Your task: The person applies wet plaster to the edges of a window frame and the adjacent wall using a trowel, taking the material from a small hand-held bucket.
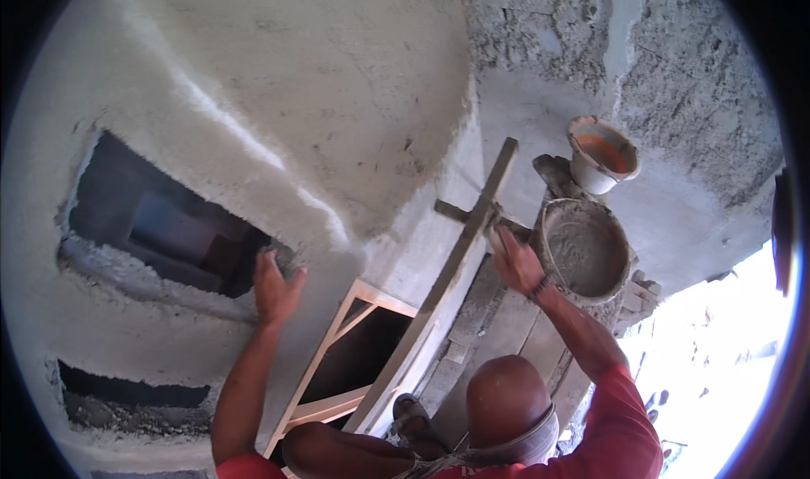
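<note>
My left hand (277,289) is raised at the lower right corner of a rough window opening (181,217) in the plastered wall, thumb and fingers apart. Grey rough material lies just beyond its fingertips; I cannot tell whether they touch it. My right hand (516,264), with a dark band at the wrist, is closed beside the long wooden batten (460,264). A small pale piece shows at its fingers, too unclear to name. Right of this hand sits a wide bucket of wet grey mortar (586,247). Behind that stands a smaller white bucket (595,171) with an orange-brown inside.
My bent knees (510,395) and a sandalled foot (412,416) are over the scaffold planks (506,335). A light wooden frame (325,335) leans low along the wall (312,74). Another opening (135,390) lies lower left. Bright ground (709,369) shows beyond the planks' right edge.
</note>
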A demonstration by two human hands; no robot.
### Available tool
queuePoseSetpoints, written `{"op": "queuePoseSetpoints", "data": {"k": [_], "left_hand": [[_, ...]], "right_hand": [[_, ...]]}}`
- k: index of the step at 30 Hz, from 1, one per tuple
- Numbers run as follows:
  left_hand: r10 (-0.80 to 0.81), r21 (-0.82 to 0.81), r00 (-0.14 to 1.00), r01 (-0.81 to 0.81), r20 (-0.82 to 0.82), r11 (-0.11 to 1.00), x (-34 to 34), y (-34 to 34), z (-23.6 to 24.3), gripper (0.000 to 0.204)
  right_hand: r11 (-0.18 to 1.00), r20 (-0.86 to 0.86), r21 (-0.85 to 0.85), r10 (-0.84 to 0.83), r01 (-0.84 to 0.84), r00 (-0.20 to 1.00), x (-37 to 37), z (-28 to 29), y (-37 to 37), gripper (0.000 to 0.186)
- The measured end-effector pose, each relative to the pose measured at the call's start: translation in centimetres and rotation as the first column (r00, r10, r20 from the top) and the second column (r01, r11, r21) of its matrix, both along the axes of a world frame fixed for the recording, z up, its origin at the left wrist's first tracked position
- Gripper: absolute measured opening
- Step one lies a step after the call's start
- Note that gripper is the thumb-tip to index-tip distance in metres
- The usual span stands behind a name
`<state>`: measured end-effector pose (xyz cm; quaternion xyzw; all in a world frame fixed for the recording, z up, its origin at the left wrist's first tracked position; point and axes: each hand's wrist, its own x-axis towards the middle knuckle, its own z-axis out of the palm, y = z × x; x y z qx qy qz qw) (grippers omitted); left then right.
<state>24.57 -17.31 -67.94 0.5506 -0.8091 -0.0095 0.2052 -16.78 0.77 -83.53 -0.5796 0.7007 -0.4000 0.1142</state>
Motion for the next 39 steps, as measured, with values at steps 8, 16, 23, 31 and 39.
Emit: {"op": "queuePoseSetpoints", "data": {"k": [8, 16, 23, 31, 39], "left_hand": [[-0.087, -0.028, 0.996, 0.087, -0.001, 0.996, -0.2, -0.6, -1.6, 0.058], [-0.054, 0.005, 0.999, 0.054, 0.010, 0.999, 0.0, -1.2, -2.5, 0.058], [-0.080, -0.024, 0.995, 0.082, 0.060, 0.996, -0.2, -1.1, -2.1, 0.057], [-0.039, -0.019, 0.996, 0.040, 0.076, 0.999, 0.1, -1.1, -1.8, 0.059], [-0.056, -0.015, 0.996, 0.057, 0.070, 0.998, -0.6, -0.6, -1.9, 0.061]], "right_hand": [[0.957, 0.053, 0.241, -0.180, 0.163, 0.982, -13.9, 4.5, 18.8, 0.035], [0.572, -0.141, 0.803, -0.092, 0.168, 0.986, -20.4, 8.6, 17.4, 0.037], [0.392, 0.042, 0.913, 0.195, -0.117, 0.980, -21.5, -1.3, 12.7, 0.032], [0.614, 0.617, 0.711, -0.309, -0.343, 0.724, -20.4, 1.3, 18.2, 0.018], [0.937, 0.877, 0.336, -0.273, -0.097, 0.396, -15.5, 0.1, 22.9, 0.016]]}}
